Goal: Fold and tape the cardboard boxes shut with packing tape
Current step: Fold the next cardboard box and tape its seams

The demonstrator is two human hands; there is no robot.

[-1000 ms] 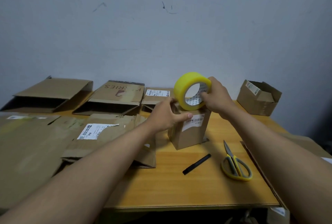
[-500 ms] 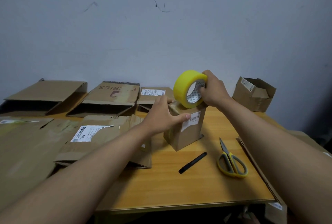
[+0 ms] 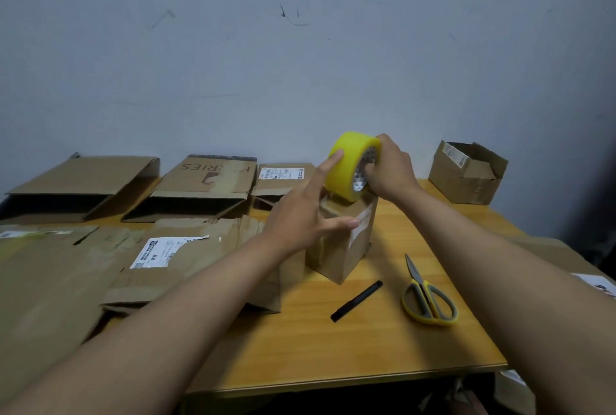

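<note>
Tape roll held over a small closed box

The right hand (image 3: 388,169) gripped the yellow tape roll (image 3: 350,166) above the small box (image 3: 343,241) on the table (image 3: 333,348); the left hand (image 3: 306,214), fingers straight, touched roll and box. An open-topped box (image 3: 466,174) stood far right, contents unseen.

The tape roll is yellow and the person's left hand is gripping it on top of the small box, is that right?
Not quite. In the head view the right hand grips the yellow tape roll on the small box; the left hand only touches the roll with a straight finger.
</note>
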